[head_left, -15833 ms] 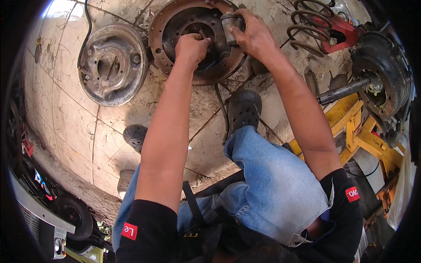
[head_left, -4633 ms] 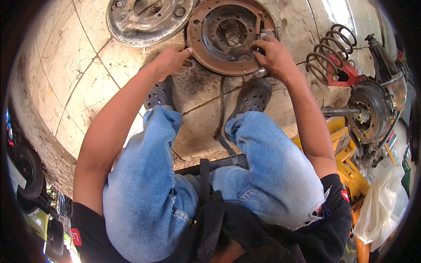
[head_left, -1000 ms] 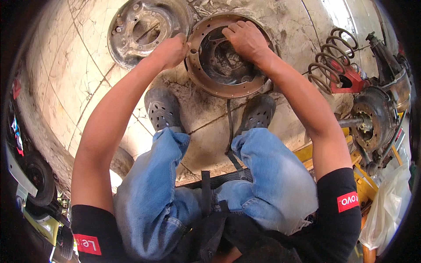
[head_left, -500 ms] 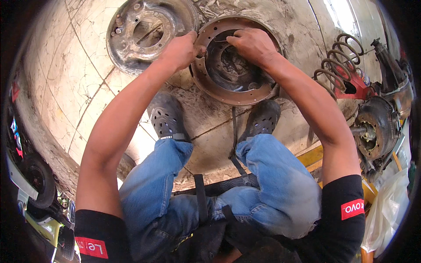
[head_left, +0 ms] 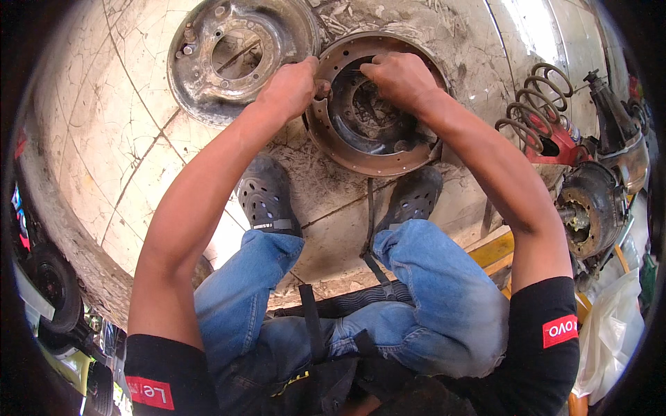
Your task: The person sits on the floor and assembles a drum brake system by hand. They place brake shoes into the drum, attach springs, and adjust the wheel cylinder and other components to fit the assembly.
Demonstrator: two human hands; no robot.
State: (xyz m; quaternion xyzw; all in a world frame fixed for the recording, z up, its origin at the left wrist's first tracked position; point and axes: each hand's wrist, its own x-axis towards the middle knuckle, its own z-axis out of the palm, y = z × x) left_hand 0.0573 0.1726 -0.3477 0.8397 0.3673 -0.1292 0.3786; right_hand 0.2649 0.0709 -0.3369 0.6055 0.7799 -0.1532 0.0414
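Gripping rusty brake drum (head_left: 374, 149), left hand (head_left: 291, 87), right hand (head_left: 399, 76), fingers clamped, backing plate (head_left: 236, 55) beside.

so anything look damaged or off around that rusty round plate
The floor tiles are cracked all over and grimy. The rusty brake plate under both hands, left and right, is dirt-caked; a second grey plate lies beside it. Nothing looks spilled.
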